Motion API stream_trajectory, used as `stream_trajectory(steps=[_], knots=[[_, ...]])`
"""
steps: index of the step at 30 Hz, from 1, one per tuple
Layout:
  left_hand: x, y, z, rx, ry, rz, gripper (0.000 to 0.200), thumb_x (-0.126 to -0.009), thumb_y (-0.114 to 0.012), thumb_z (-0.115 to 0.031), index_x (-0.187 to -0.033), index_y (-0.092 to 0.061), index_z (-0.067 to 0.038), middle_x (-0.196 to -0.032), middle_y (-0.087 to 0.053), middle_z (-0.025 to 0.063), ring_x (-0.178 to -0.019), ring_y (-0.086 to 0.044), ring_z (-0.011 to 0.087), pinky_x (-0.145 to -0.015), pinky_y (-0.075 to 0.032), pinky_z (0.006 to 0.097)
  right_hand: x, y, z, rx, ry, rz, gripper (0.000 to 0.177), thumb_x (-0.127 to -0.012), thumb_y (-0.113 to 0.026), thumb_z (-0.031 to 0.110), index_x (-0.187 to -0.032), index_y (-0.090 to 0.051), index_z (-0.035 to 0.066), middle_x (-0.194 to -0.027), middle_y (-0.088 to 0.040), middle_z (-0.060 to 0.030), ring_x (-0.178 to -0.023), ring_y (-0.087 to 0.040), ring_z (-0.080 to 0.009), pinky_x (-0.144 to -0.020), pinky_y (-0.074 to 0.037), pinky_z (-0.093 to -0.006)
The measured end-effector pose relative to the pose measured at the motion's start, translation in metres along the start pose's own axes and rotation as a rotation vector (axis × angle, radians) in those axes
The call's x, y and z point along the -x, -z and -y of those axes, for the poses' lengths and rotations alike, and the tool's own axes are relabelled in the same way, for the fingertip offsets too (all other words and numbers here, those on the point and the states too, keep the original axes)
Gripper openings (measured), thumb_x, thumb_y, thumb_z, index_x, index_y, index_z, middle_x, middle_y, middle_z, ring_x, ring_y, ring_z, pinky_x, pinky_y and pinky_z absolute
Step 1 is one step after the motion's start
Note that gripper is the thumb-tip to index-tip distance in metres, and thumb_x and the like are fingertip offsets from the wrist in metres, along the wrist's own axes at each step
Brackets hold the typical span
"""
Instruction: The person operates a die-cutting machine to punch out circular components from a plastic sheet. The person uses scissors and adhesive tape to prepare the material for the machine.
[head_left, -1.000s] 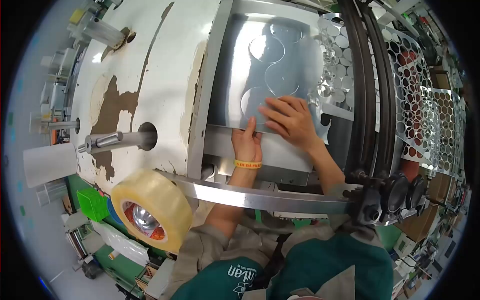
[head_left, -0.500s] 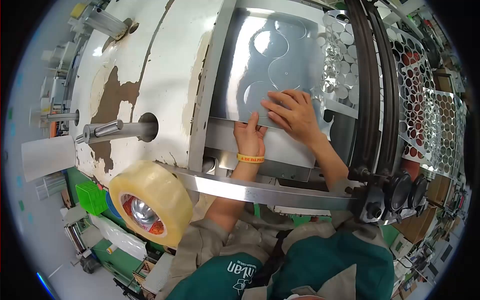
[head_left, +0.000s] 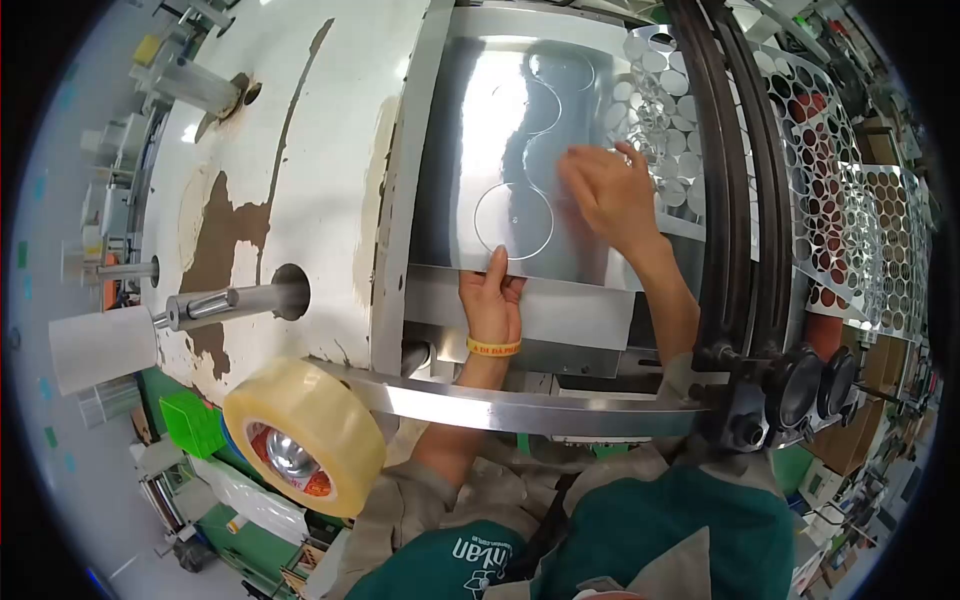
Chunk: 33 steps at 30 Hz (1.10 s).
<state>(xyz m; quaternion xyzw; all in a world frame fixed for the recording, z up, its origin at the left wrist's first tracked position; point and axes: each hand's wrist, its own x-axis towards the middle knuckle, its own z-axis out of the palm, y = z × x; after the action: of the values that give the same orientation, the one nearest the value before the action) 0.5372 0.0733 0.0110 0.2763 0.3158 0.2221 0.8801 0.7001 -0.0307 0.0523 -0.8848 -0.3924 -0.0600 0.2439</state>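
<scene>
A shiny silver sheet [head_left: 440, 200] with several circular cut outlines lies inside the machine frame. My left hand [head_left: 491, 302] grips its near edge, thumb on top and fingers underneath, with a yellow band on the wrist. Above the right part of the sheet is my right hand [head_left: 612, 195], its fingers curled and partly blurred; whether they hold anything is hidden. Beyond it, to the right, sits a pile of loose silver discs [head_left: 680, 140].
A metal bar [head_left: 520, 408] crosses in front of my forearms. At the left are a large tape roll [head_left: 300, 430] and a metal shaft [head_left: 240, 303]. Dark rails [head_left: 735, 200] run along the right, with perforated silver sheets [head_left: 840, 190] beyond.
My right hand has lifted from the sheet's near edge and moved up, its fingers now curled. The near circle outline is uncovered. My left hand stays at the edge.
</scene>
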Motion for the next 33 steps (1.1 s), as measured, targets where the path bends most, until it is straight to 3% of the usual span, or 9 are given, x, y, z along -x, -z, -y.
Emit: stream_trajectory(steps=[2, 5, 8, 11, 15, 18, 21, 28, 33], knots=[[0.001, 0.0, -0.003, -0.013, -0.008, 0.017, 0.019, -0.087, -0.057, -0.005, -0.106, -0.054, -0.006, -0.102, -0.061, 0.0067, -0.091, -0.061, 0.0152, -0.078, -0.053, 0.0303, -0.03, -0.004, -0.008, -0.174, -0.079, -0.101, 0.031, -0.088, -0.049, 0.029, -0.112, -0.06, 0.012, -0.122, -0.054, -0.0076, -0.109, -0.051, -0.0242, -0.097, -0.03, -0.0407], [0.0, 0.005, -0.003, -0.01, -0.004, 0.037, 0.018, -0.087, -0.056, -0.007, -0.105, -0.055, -0.003, -0.101, -0.062, 0.0076, -0.091, -0.061, 0.0156, -0.078, -0.054, 0.0303, -0.066, -0.028, -0.026, 0.001, -0.048, -0.316, 0.033, -0.088, -0.048, 0.03, -0.116, -0.058, 0.014, -0.122, -0.054, -0.0076, -0.11, -0.049, -0.0255, -0.095, -0.031, -0.0427], [0.004, -0.001, -0.006, 0.016, -0.01, 0.01, 0.014, -0.088, -0.055, -0.007, -0.102, -0.057, -0.003, -0.098, -0.063, 0.0079, -0.088, -0.063, 0.0159, -0.079, -0.054, 0.0308, -0.068, -0.04, -0.038, 0.154, -0.085, -0.256, 0.039, -0.088, -0.047, 0.033, -0.125, -0.051, 0.02, -0.13, -0.045, -0.0057, -0.116, -0.041, -0.0289, -0.094, -0.03, -0.045], [0.003, 0.001, -0.008, -0.031, 0.001, 0.028, 0.013, -0.088, -0.055, -0.007, -0.1, -0.057, -0.003, -0.096, -0.064, 0.0086, -0.087, -0.063, 0.0164, -0.08, -0.054, 0.0313, -0.068, -0.05, -0.045, 0.248, -0.073, -0.209, 0.039, -0.088, -0.046, 0.037, -0.123, -0.053, 0.021, -0.126, -0.046, -0.0063, -0.11, -0.043, -0.0275, -0.092, -0.03, -0.0441], [0.003, 0.005, -0.007, -0.101, -0.008, 0.059, 0.024, -0.088, -0.057, -0.009, -0.112, -0.052, -0.007, -0.104, -0.06, 0.0058, -0.091, -0.06, 0.015, -0.077, -0.053, 0.0296, -0.078, -0.053, -0.048, 0.311, -0.077, -0.144, 0.035, -0.088, -0.044, 0.034, -0.12, -0.055, 0.026, -0.113, -0.051, -0.0094, -0.104, -0.044, -0.0252, -0.085, -0.031, -0.0449], [0.003, 0.009, -0.005, -0.138, -0.02, 0.046, 0.024, -0.088, -0.057, -0.009, -0.111, -0.052, -0.007, -0.105, -0.06, 0.0063, -0.092, -0.06, 0.0155, -0.078, -0.053, 0.0299, -0.08, -0.061, -0.047, 0.374, -0.069, -0.221, 0.032, -0.088, -0.044, 0.031, -0.119, -0.054, 0.033, -0.098, -0.052, -0.0054, -0.096, -0.044, -0.0234, -0.08, -0.034, -0.0433], [0.002, 0.009, -0.005, -0.149, -0.046, 0.078, 0.023, -0.088, -0.057, -0.008, -0.111, -0.052, -0.006, -0.105, -0.06, 0.0065, -0.092, -0.06, 0.0158, -0.078, -0.053, 0.0301, -0.08, -0.067, -0.047, 0.328, -0.072, -0.289, 0.031, -0.087, -0.047, 0.027, -0.116, -0.056, 0.033, -0.096, -0.051, -0.0058, -0.094, -0.045, -0.0239, -0.079, -0.033, -0.0443], [0.004, 0.004, -0.003, -0.133, -0.075, 0.054, 0.022, -0.087, -0.058, -0.007, -0.109, -0.052, -0.006, -0.102, -0.061, 0.0059, -0.089, -0.061, 0.0147, -0.075, -0.054, 0.0288, -0.046, -0.047, -0.022, 0.09, -0.154, -0.207, 0.026, -0.087, -0.049, 0.025, -0.11, -0.06, 0.02, -0.115, -0.054, -0.006, -0.111, -0.046, -0.0234, -0.097, -0.03, -0.0432], [0.002, 0.008, -0.002, -0.037, -0.047, 0.068, 0.017, -0.088, -0.054, -0.006, -0.105, -0.053, -0.001, -0.101, -0.061, 0.0096, -0.09, -0.062, 0.018, -0.078, -0.054, 0.0311, 0.006, -0.029, 0.013, -0.038, -0.11, -0.22, 0.032, -0.082, -0.056, 0.023, -0.112, -0.057, 0.011, -0.113, -0.053, -0.0097, -0.11, -0.047, -0.0266, -0.095, -0.033, -0.0419]])
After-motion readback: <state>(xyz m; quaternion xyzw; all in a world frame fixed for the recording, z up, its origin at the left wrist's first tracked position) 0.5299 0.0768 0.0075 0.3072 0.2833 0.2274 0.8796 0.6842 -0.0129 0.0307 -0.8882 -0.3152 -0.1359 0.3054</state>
